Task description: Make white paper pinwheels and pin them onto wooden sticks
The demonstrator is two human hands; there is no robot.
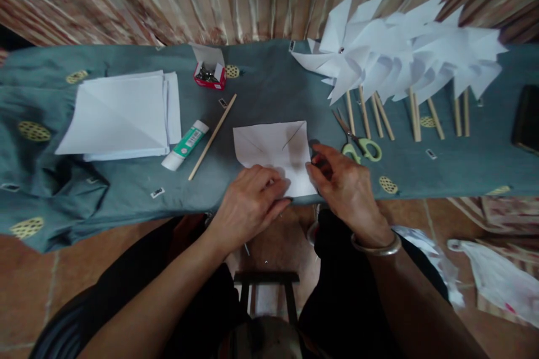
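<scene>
A white sheet of paper (273, 146) with two slanting cut or drawn lines lies at the table's front edge. My left hand (252, 202) rests over its near left part, fingers curled together against the paper and thumb by the near edge. At the right edge, my right hand (347, 185) pinches the paper between thumb and fingers. Scissors with green handles (357, 143) lie partly spread just beyond my right hand. To the left of the sheet are a wooden stick (213, 137) and a glue stick (185, 146).
A stack of white paper (120, 115) lies at the left. Behind the glue stick stands an open red box (209, 76) of small metal pieces. Several paper pinwheels (391, 56) on wooden sticks overlap at the back right. A dark object (526, 118) lies at the right edge.
</scene>
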